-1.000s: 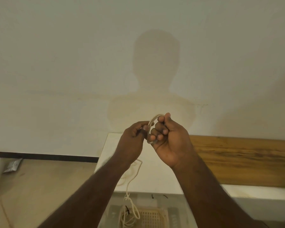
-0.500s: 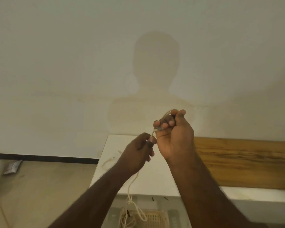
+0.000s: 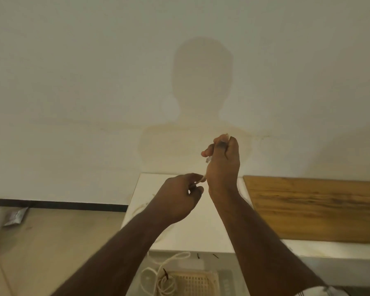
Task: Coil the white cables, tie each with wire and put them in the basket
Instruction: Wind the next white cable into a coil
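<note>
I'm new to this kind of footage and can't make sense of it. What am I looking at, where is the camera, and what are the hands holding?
There is no machine here: these are a person's two bare hands. The single camera is worn on the person's head and looks forward and down, so the arms reach in from below. The raised right hand grips one end of a thin white cable; the left hand pinches the same cable lower down. Below them stands a white table beside a brown wooden board. At the bottom edge a cream plastic lattice basket lies next to more loose white cable.
</note>
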